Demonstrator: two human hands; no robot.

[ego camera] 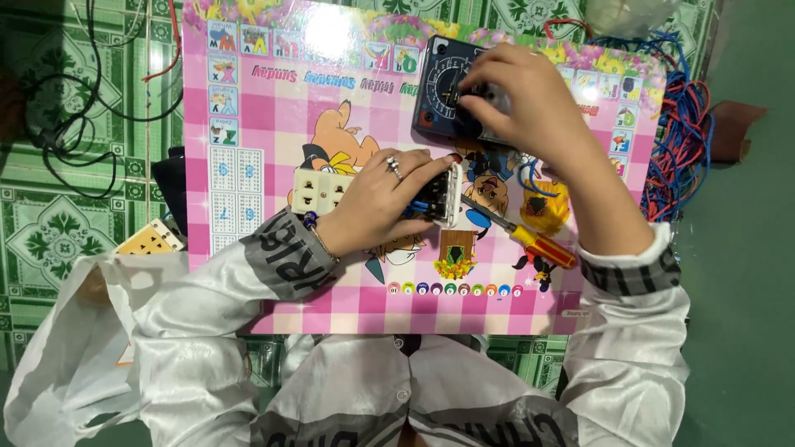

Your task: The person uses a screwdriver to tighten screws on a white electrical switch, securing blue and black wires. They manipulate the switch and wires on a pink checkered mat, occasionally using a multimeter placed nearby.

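Fingers of the left hand (377,203) are wrapped around a white socket block (331,192), while the black multimeter (451,91) dial is pinched by right hand (517,95) fingers.

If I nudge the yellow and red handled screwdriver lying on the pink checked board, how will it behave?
The yellow and red handled screwdriver would probably roll, since its handle looks round and the pink checked board looks smooth and flat. It should stay stiff, with its metal shaft. It probably feels light and handle-heavy.

head camera, straight down, close overhead
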